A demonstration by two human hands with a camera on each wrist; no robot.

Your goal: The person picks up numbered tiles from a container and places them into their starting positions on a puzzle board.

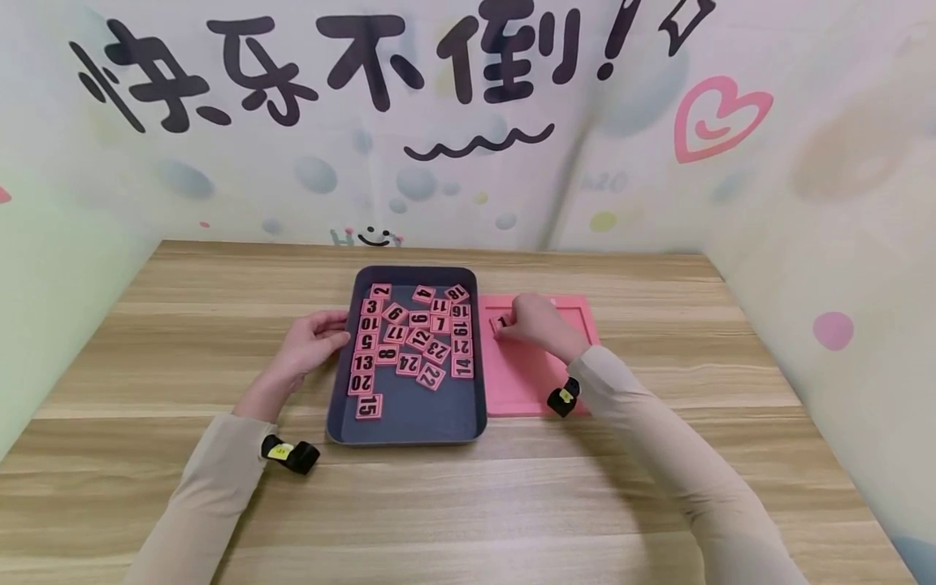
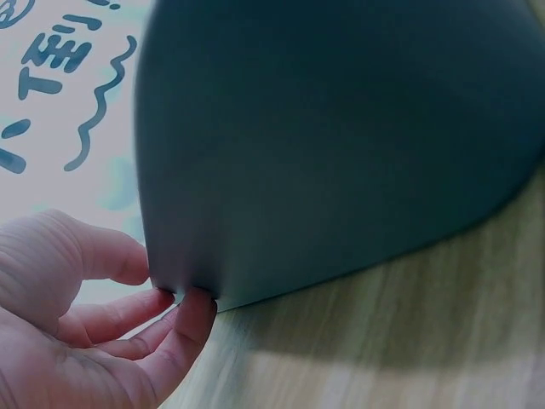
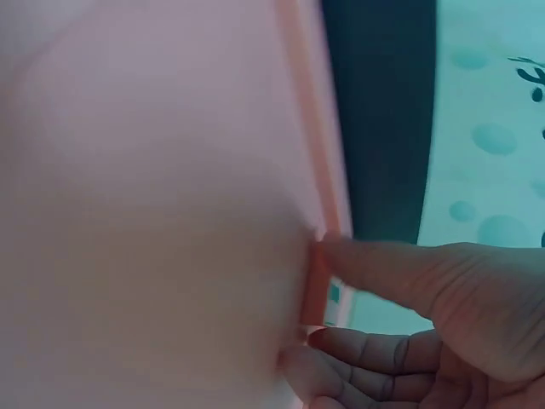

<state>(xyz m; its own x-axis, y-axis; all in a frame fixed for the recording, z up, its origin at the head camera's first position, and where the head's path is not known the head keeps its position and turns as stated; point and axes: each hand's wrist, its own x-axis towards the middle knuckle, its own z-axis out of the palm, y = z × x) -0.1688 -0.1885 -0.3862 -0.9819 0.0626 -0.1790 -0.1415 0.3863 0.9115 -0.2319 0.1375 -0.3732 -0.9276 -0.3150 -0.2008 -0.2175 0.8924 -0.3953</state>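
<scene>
My right hand (image 1: pixel 539 321) pinches a pink tile (image 1: pixel 500 322) marked with a black 1 between thumb and fingers. It is at the upper left corner of the pink frame board (image 1: pixel 519 404). In the right wrist view the tile (image 3: pixel 316 285) stands at the board's raised border, thumb on one side and fingers on the other. My left hand (image 1: pixel 310 345) touches the left wall of the dark grey tray (image 1: pixel 431 418). In the left wrist view its fingertips (image 2: pixel 197 311) rest against the tray's outer wall (image 2: pixel 324 170), low down near the table.
Several pink numbered tiles lie in the tray, such as tile 15 (image 1: pixel 369 406) and tile 22 (image 1: pixel 431 375). The tray and board lie side by side on a wooden table (image 1: pixel 453 512). Behind stands a white printed backdrop (image 1: pixel 278 195). Black bands with small devices (image 1: pixel 291 453) circle both wrists.
</scene>
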